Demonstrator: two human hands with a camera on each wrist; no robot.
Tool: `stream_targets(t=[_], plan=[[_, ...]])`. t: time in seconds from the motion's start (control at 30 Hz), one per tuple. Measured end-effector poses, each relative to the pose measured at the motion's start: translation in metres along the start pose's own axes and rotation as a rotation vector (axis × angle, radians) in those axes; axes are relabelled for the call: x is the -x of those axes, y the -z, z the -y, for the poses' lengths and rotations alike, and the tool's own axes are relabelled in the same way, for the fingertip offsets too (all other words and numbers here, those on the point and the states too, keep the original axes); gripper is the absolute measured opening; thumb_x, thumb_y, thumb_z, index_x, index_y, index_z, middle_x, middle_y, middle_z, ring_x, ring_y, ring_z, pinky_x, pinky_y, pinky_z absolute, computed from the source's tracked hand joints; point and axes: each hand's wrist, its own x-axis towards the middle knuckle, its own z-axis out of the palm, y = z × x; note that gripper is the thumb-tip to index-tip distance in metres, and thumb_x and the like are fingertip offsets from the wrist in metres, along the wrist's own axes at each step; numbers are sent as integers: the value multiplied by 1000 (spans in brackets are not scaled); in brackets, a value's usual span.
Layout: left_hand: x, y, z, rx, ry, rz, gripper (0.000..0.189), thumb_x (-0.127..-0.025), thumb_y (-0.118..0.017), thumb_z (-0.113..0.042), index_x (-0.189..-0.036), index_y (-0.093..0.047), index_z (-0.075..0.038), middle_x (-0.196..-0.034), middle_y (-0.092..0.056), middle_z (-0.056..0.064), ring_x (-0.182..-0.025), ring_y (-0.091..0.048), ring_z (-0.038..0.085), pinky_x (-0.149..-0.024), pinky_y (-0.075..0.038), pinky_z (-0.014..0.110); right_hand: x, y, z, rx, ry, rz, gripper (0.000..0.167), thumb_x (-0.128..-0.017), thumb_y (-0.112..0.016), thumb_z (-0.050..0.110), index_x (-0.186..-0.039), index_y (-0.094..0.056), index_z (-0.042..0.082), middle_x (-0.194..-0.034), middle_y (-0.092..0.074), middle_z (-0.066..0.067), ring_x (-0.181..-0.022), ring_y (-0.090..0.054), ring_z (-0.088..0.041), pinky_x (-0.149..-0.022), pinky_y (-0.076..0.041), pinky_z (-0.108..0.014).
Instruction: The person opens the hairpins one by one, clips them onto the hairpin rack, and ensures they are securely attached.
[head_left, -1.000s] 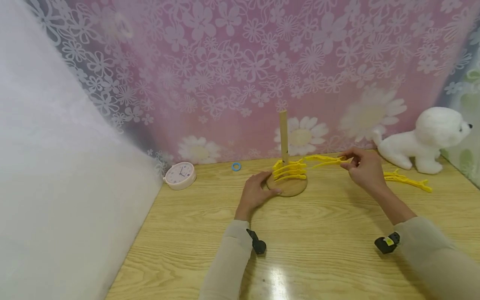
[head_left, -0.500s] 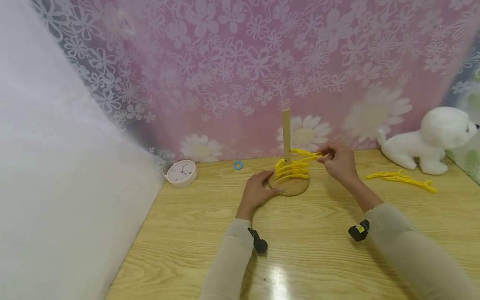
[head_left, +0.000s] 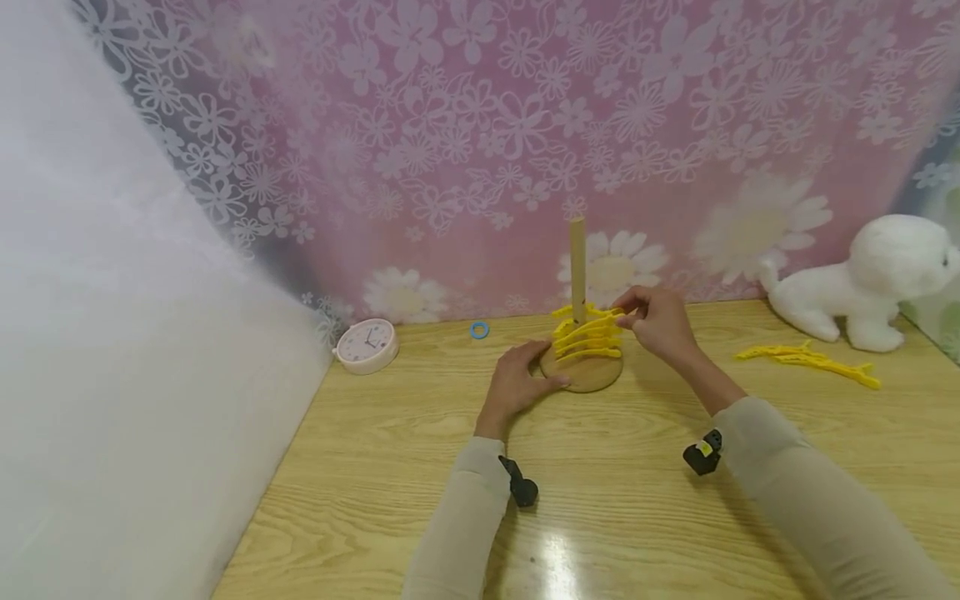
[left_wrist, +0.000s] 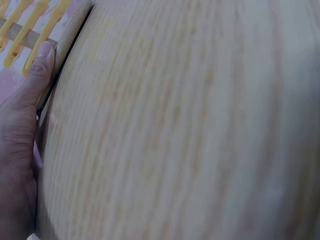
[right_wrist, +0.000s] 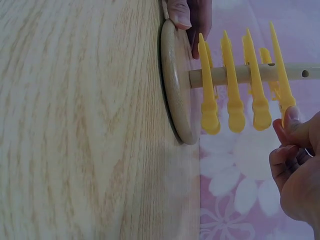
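A wooden stand, with a round base (head_left: 592,379) and an upright post (head_left: 577,267), stands near the back of the table. My left hand (head_left: 513,379) holds the base's left rim, thumb at the front edge. Several yellow hair clips (right_wrist: 233,90) sit one above another across the lower post. My right hand (head_left: 660,321) pinches the end of the topmost hair clip (right_wrist: 279,65) between thumb and fingers. That clip's arms lie on either side of the post, just above the others; whether they touch the post is unclear.
Loose yellow hair clips (head_left: 813,360) lie on the table at the right, before a white plush dog (head_left: 862,283). A blue ring (head_left: 479,331) and a pink clock (head_left: 367,346) are at the back left. A flowered cloth (head_left: 450,167) hangs behind the table.
My right hand has carried its hair clip leftward to the post, and the clip now straddles it above the others. My left hand has stayed on the base.
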Motion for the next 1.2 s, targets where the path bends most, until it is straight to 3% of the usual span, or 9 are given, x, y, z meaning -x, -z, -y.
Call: stream_targets(t=[0.23, 0.47, 0.73, 1.03, 1.2], plan=[[-2, -2, 3, -8, 9, 10, 82, -84, -80, -62, -153, -55, -23, -152, -57, -6, -146, -45, 21, -123, -36, 44, 0, 3, 0, 2, 13, 33, 11, -94, -72, -3, -103, -76, 3, -86, -71, -15, -60, -51, -24, -48, -41, -29], [-2, -3, 4, 10, -9, -8, 82, -84, -82, -59, -152, -56, -21, -151, -58, -4, -146, -46, 22, -123, -36, 44, -2, -1, 4, 25, 24, 44, 10, -96, -71, 1, -105, -75, 5, -99, -72, -16, -66, -53, -25, -52, -44, -30], [-2, -3, 2, 13, -2, 0, 82, -84, -81, -59, -152, -56, -21, -151, -58, -4, -147, -45, 22, -124, -35, 44, -3, 1, 5, 15, 22, 70, 10, -97, -72, 2, -106, -76, 5, -101, -73, -18, -64, -52, -23, -51, -43, -29], [-3, -4, 2, -8, -20, -10, 81, -84, -81, -59, -151, -57, -22, -150, -59, -4, -144, -48, 22, -122, -37, 43, -5, 4, 2, 10, 46, 113, 14, -96, -72, 2, -110, -76, 3, -104, -73, -20, -62, -50, -21, -49, -41, -28], [-3, -2, 2, -27, -14, -3, 81, -84, -81, -60, -152, -56, -22, -151, -58, -3, -144, -48, 23, -123, -36, 44, -4, 7, -1, -25, 56, 169, 20, -98, -71, 3, -118, -74, 2, -114, -70, -23, -65, -54, -19, -52, -45, -28]])
